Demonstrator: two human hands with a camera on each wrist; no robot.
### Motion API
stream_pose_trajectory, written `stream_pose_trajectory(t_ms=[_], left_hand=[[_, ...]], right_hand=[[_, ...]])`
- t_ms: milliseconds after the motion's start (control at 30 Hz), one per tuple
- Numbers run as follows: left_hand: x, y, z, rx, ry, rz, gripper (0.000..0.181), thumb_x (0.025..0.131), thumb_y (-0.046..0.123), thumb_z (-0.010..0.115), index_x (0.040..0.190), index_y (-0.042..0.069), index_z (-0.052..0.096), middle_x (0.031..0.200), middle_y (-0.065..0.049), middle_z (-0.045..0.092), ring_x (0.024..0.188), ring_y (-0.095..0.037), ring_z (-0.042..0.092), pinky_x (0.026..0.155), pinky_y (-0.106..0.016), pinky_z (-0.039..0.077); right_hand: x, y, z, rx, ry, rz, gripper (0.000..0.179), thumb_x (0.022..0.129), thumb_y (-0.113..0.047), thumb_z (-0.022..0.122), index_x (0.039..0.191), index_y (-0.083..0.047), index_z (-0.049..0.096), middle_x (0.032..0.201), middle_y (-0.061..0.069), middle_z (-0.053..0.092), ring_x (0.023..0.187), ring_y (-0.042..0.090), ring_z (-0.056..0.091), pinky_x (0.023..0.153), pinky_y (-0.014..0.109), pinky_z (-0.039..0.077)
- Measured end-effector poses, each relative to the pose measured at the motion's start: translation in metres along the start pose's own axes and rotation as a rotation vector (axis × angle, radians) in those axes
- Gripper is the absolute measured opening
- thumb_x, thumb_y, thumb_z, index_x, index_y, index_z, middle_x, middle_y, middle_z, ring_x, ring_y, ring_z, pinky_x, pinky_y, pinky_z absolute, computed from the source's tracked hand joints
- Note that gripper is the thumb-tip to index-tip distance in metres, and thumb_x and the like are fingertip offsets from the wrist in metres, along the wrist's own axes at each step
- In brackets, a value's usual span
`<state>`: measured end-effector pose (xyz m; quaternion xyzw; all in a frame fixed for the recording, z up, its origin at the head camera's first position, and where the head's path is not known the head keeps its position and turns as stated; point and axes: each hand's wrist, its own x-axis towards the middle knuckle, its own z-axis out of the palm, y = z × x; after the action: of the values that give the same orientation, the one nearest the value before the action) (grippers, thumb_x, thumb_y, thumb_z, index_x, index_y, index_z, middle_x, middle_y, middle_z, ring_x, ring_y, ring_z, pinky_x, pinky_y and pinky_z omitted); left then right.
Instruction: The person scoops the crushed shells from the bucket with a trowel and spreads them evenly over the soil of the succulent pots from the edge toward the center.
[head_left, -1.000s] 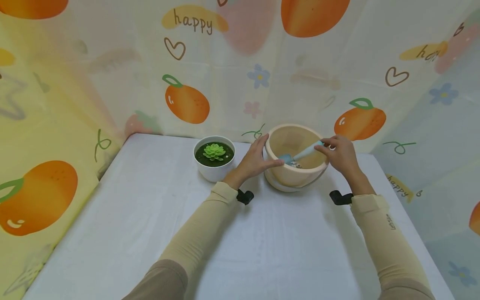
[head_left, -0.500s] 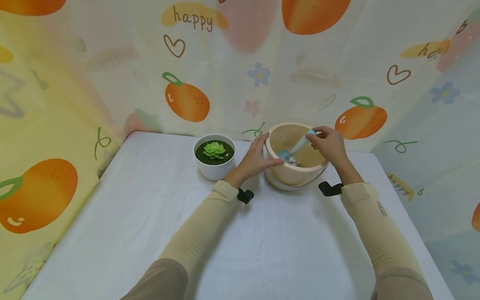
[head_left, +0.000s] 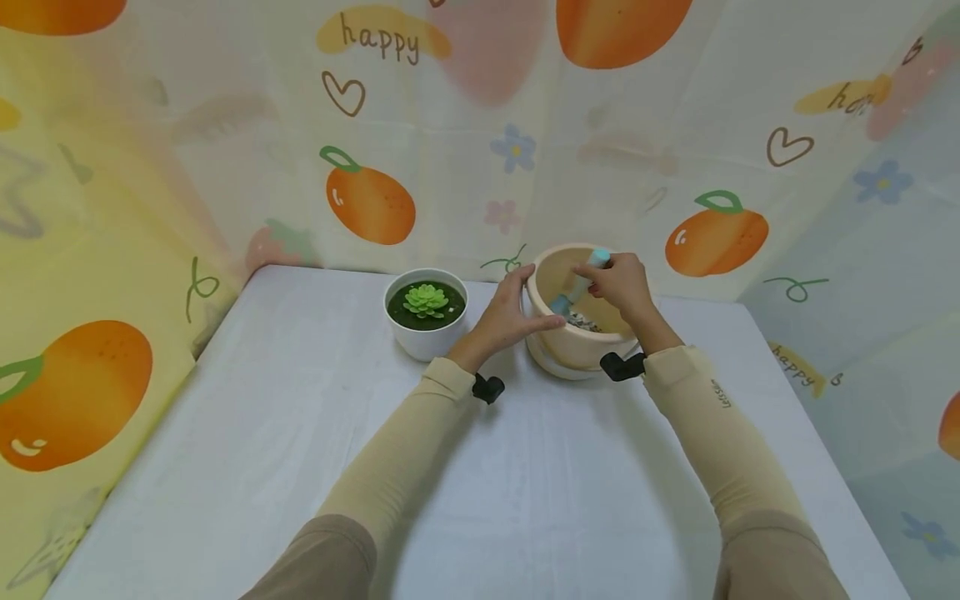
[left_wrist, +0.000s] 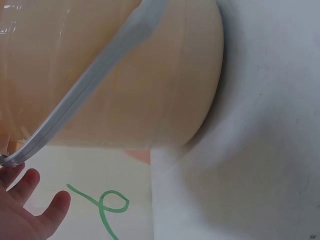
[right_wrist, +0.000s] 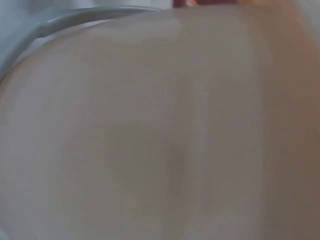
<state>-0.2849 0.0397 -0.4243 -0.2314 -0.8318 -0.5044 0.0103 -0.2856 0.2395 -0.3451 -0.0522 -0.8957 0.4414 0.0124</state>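
My left hand (head_left: pixel 498 317) rests spread against the left side of a beige bucket (head_left: pixel 581 348), its thumb along the front rim and its fingers round the outer wall. In the left wrist view, three fingertips (left_wrist: pixel 61 201) lie just past the bucket's grey carrying handle (left_wrist: pixel 90 80). Over the bucket's mouth, my right hand (head_left: pixel 622 282) pinches the handle of a small light blue trowel (head_left: pixel 597 257). The trowel's blade points down inside, by speckled black-and-white granules (head_left: pixel 581 321). The right wrist view is filled by the blurred bucket wall (right_wrist: pixel 125 125); the hand is hidden there.
Left of the bucket stands a white pot (head_left: pixel 425 340) holding dark soil and a green succulent (head_left: pixel 425 301). Both stand on a white-covered table (head_left: pixel 315 417). Behind it hangs a printed curtain (head_left: pixel 450 167) with oranges and flowers.
My right hand has moved left across the bucket's mouth, tilting the trowel from a low slant to nearly upright. The left hand keeps its place on the bucket.
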Motion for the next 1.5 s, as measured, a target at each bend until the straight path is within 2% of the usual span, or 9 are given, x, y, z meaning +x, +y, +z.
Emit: stream_pose_trajectory(t_ms=[133, 333, 400, 633, 733, 833, 1067, 1267, 1500], left_hand=[[0.003, 0.000, 0.000, 0.015, -0.010, 0.022, 0.101, 0.075, 0.041, 0.082, 0.152, 0.009, 0.025, 0.160, -0.010, 0.026, 0.147, -0.024, 0.028, 0.117, -0.039, 0.032], [0.005, 0.000, 0.001, 0.020, -0.014, 0.035, 0.101, 0.076, 0.040, 0.082, 0.152, 0.007, 0.025, 0.161, -0.012, 0.024, 0.148, -0.025, 0.026, 0.118, -0.039, 0.031], [0.005, 0.000, 0.000, 0.021, -0.013, 0.040, 0.102, 0.076, 0.041, 0.082, 0.152, 0.007, 0.024, 0.160, -0.012, 0.025, 0.148, -0.025, 0.027, 0.118, -0.039, 0.031], [0.006, 0.000, -0.002, 0.090, -0.037, 0.011, 0.102, 0.078, 0.047, 0.077, 0.156, 0.015, 0.020, 0.163, -0.006, 0.018, 0.151, -0.027, 0.018, 0.119, -0.049, 0.026], [0.005, 0.000, -0.002, 0.116, -0.046, 0.003, 0.101, 0.079, 0.049, 0.075, 0.157, 0.018, 0.019, 0.163, -0.004, 0.016, 0.151, -0.028, 0.016, 0.118, -0.051, 0.026], [0.005, 0.000, -0.002, 0.130, -0.046, 0.004, 0.101, 0.079, 0.049, 0.075, 0.156, 0.018, 0.020, 0.163, -0.005, 0.017, 0.151, -0.028, 0.017, 0.119, -0.051, 0.026], [0.004, 0.001, 0.000, 0.116, -0.066, -0.012, 0.101, 0.078, 0.051, 0.075, 0.156, 0.019, 0.019, 0.163, -0.006, 0.016, 0.151, -0.028, 0.017, 0.118, -0.051, 0.026], [0.002, 0.000, -0.001, 0.114, -0.060, -0.015, 0.101, 0.079, 0.050, 0.075, 0.156, 0.018, 0.019, 0.164, -0.005, 0.016, 0.151, -0.028, 0.017, 0.118, -0.050, 0.026], [0.002, -0.001, -0.004, 0.109, -0.050, 0.005, 0.100, 0.080, 0.049, 0.075, 0.156, 0.016, 0.020, 0.163, -0.007, 0.016, 0.150, -0.029, 0.018, 0.118, -0.050, 0.027]], right_hand=[[-0.001, -0.002, 0.004, -0.124, 0.012, -0.032, 0.040, 0.091, -0.039, 0.067, 0.095, 0.001, 0.065, 0.090, 0.017, 0.070, 0.069, 0.018, 0.066, 0.058, 0.023, 0.046], [-0.002, -0.007, -0.008, -0.237, 0.063, -0.232, 0.029, 0.093, -0.025, 0.066, 0.091, 0.004, 0.062, 0.074, 0.011, 0.062, 0.062, 0.014, 0.053, 0.057, 0.025, 0.042], [-0.003, -0.010, -0.014, -0.279, 0.063, -0.287, 0.029, 0.093, -0.024, 0.065, 0.091, 0.004, 0.060, 0.074, 0.011, 0.058, 0.065, 0.019, 0.050, 0.060, 0.029, 0.041], [-0.003, -0.007, -0.025, -0.426, -0.035, -0.384, 0.028, 0.094, -0.016, 0.060, 0.109, 0.007, 0.059, 0.095, 0.024, 0.063, 0.083, 0.034, 0.056, 0.079, 0.045, 0.047], [0.000, 0.000, -0.025, -0.467, -0.062, -0.411, 0.023, 0.092, -0.012, 0.060, 0.106, 0.007, 0.060, 0.091, 0.023, 0.063, 0.080, 0.032, 0.055, 0.077, 0.044, 0.046], [0.003, 0.009, -0.021, -0.481, -0.044, -0.435, 0.019, 0.090, -0.012, 0.061, 0.096, 0.006, 0.060, 0.082, 0.020, 0.062, 0.074, 0.031, 0.053, 0.073, 0.043, 0.045], [0.010, 0.027, -0.009, -0.436, 0.045, -0.384, 0.024, 0.090, -0.016, 0.063, 0.097, 0.007, 0.059, 0.085, 0.024, 0.065, 0.077, 0.037, 0.059, 0.075, 0.049, 0.049], [0.015, 0.026, 0.001, -0.372, 0.104, -0.363, 0.022, 0.091, -0.016, 0.065, 0.090, 0.004, 0.056, 0.079, 0.021, 0.062, 0.071, 0.032, 0.054, 0.067, 0.041, 0.044], [0.016, 0.009, 0.009, -0.271, -0.032, -0.263, 0.030, 0.099, -0.028, 0.057, 0.096, 0.001, 0.052, 0.087, 0.013, 0.055, 0.077, 0.025, 0.049, 0.066, 0.031, 0.040]])
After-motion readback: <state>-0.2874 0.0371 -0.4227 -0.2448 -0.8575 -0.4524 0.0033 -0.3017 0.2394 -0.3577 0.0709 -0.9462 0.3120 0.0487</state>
